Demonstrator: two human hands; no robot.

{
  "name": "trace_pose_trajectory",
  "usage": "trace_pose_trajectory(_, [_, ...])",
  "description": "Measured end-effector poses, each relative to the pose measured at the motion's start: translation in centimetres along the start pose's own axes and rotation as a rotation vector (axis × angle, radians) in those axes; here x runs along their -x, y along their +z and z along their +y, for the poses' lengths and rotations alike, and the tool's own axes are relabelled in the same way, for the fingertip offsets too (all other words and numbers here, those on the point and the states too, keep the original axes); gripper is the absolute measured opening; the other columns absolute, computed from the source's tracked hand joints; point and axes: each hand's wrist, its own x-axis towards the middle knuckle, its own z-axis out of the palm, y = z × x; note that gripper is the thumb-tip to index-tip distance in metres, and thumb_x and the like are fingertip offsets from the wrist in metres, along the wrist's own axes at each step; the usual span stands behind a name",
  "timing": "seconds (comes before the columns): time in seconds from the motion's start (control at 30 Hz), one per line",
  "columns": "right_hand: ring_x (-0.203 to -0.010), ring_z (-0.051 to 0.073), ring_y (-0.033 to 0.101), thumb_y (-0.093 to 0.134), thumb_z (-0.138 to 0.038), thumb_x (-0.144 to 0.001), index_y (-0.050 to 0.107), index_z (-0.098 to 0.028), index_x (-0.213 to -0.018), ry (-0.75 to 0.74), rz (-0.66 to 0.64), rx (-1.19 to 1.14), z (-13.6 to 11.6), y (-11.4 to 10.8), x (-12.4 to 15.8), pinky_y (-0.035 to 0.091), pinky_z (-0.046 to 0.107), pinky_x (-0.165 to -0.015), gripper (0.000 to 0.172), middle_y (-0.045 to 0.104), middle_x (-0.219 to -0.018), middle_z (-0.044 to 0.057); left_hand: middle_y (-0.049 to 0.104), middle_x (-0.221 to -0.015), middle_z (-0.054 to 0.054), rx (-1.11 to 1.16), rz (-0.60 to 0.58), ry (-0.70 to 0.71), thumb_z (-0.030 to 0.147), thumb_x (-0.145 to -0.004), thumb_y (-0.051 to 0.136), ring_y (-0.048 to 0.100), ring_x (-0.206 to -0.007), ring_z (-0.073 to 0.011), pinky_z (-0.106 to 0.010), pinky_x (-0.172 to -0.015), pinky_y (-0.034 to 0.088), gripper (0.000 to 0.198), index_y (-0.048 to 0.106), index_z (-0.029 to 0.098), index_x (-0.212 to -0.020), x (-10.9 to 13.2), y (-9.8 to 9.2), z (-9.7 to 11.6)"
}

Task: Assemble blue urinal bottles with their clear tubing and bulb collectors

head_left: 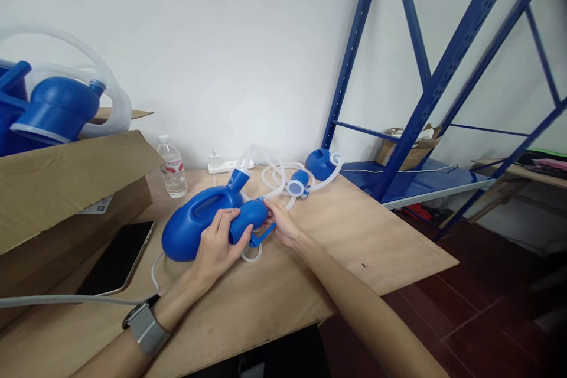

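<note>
My left hand (224, 242) is wrapped round a blue plastic urinal cup (250, 217), which lies tilted with its wide mouth towards me. At the cup's narrow neck, the fingers of my right hand (282, 223) pinch the joint with a clear hose (278, 189); the fingertips are partly hidden. A blue handle strip (264, 235) sticks out below the cup, and a white ring (252, 255) shows beneath it. Right behind my left hand sits a blue urinal bottle (179, 233) with a carry handle, its spout turned up with clear hose in it.
A second urinal bottle (318, 164) with hose and cup (297, 183) stands farther back. On the left are an open carton (75, 189) of blue urinals, a tablet (117, 257), a cable and a water bottle (172, 168). A power strip (230, 165) lies by the wall; blue shelving (398, 147) rises right.
</note>
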Motion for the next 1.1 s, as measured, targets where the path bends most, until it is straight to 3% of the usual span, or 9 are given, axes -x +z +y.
trace_pose_trajectory(0.17, [-0.045, 0.006, 0.033, 0.078, -0.045, -0.072, 0.051, -0.020, -0.066, 0.057, -0.021, 0.024, -0.9, -0.4, 0.0, 0.030, 0.022, -0.047, 0.037, 0.042, -0.052, -0.009, 0.071, -0.110, -0.012, -0.085, -0.017, 0.191, 0.032, -0.091, 0.066, 0.074, -0.095, -0.0246, -0.033, -0.076, 0.063, 0.033, 0.059, 0.020, -0.121, -0.1, -0.4, 0.1])
trace_pose_trajectory(0.3, [-0.043, 0.004, 0.024, 0.079, -0.037, -0.070, 0.048, -0.020, -0.063, 0.112, -0.047, -0.009, -1.4, -0.5, 0.0, 0.025, 0.022, -0.046, 0.036, 0.035, -0.049, -0.011, 0.074, -0.110, -0.014, -0.228, -0.036, 0.390, 0.033, -0.090, 0.067, 0.074, -0.078, -0.0253, -0.034, -0.060, 0.060, 0.032, 0.062, 0.019, -0.119, 0.0, -0.6, 0.0])
trace_pose_trajectory(0.4, [-0.044, 0.004, 0.023, 0.079, -0.034, -0.070, 0.048, -0.020, -0.062, 0.111, -0.043, -0.024, -1.5, -0.4, -0.1, 0.025, 0.022, -0.046, 0.034, 0.037, -0.051, -0.011, 0.074, -0.111, -0.015, -0.252, -0.053, 0.413, 0.033, -0.091, 0.066, 0.074, -0.076, -0.0261, -0.035, -0.058, 0.060, 0.032, 0.063, 0.018, -0.118, 0.0, -0.6, 0.1])
trace_pose_trajectory(0.57, [-0.045, 0.007, 0.033, 0.075, -0.039, -0.074, 0.048, -0.021, -0.064, 0.074, 0.026, -0.035, 0.1, 0.2, -0.1, 0.029, 0.023, -0.048, 0.033, 0.040, -0.051, -0.009, 0.071, -0.104, -0.011, -0.088, -0.034, 0.161, 0.031, -0.093, 0.063, 0.073, -0.094, -0.0248, -0.033, -0.076, 0.062, 0.028, 0.057, 0.019, -0.117, -0.1, -0.4, 0.4])
trace_pose_trajectory(0.7, [-0.052, 0.010, 0.045, 0.073, -0.041, -0.076, 0.054, -0.021, -0.072, 0.031, 0.074, -0.108, 1.6, 0.6, -0.3, 0.036, 0.023, -0.051, 0.028, 0.050, -0.057, -0.007, 0.067, -0.101, -0.008, -0.003, -0.014, -0.029, 0.035, -0.094, 0.063, 0.071, -0.093, -0.0232, -0.032, -0.076, 0.060, 0.026, 0.055, 0.019, -0.112, 0.0, -0.1, 0.4])
trace_pose_trajectory(0.93, [-0.063, 0.012, 0.053, 0.083, -0.045, -0.073, 0.061, -0.020, -0.080, 0.078, -0.240, -0.118, 0.6, -0.8, 0.2, 0.046, 0.024, -0.061, 0.035, 0.061, -0.068, -0.004, 0.068, -0.097, -0.006, 0.127, 0.019, -0.383, 0.046, -0.091, 0.061, 0.068, -0.093, -0.0252, -0.036, -0.081, 0.055, 0.028, 0.058, 0.020, -0.100, -0.5, -0.8, 0.9])
trace_pose_trajectory(1.1, [-0.065, 0.011, 0.055, 0.083, -0.043, -0.075, 0.065, -0.022, -0.092, -0.033, -0.229, -0.073, 0.9, -1.0, 0.0, 0.046, 0.023, -0.063, 0.032, 0.062, -0.074, -0.005, 0.069, -0.093, -0.005, 0.266, 0.016, -0.624, 0.056, -0.087, 0.062, 0.068, -0.083, -0.0246, -0.037, -0.076, 0.055, 0.037, 0.059, 0.020, -0.096, -0.9, -1.0, 1.4])
